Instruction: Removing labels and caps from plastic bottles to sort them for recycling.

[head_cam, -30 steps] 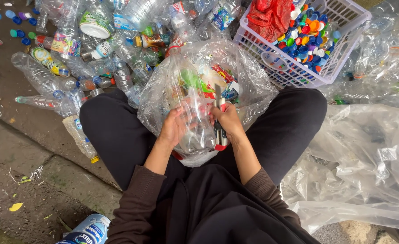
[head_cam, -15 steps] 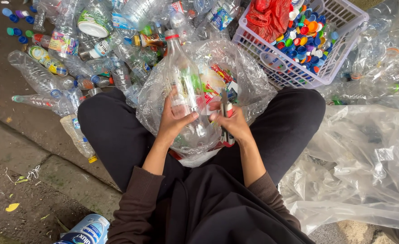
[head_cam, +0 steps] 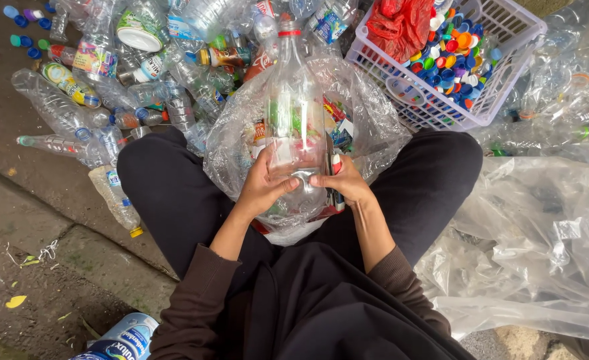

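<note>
A: Start at the left. What lies there?

B: A heap of loose bottles (head_cam: pixel 74 87) on the ground, far left, some crushed flat, some with caps on. None of them touches the person

A: And the left hand (head_cam: pixel 262 190)?

B: Closed around the near end of a clear plastic bottle (head_cam: pixel 296 113), thumb across the front, fingers wrapped behind. The bottle stands nearly upright between the knees, red cap at the far end, base down in the hands

A: How would you judge its handling?

B: Light, I'd say; it looks empty. The walls are thin and should give when squeezed, so a hard grip would dent it. Smooth plastic, a bit slippery. The ribbed lower part near the base, where both hands sit now, looks the firmest place to hold

A: The right hand (head_cam: pixel 342 183)?

B: Gripping the same bottle from the right side, fingertips meeting the left thumb at the front. A thin dark tool seems tucked along it, too small to identify

A: What is behind the bottle?

B: A clear plastic bag (head_cam: pixel 374 127) open between the legs, holding coloured scraps. The bottle rises in front of it

A: Further right?

B: A white basket (head_cam: pixel 508 40) of coloured caps with red netting, far right, well apart from the hands. Near right, crumpled clear sheeting (head_cam: pixel 541 253)
</note>
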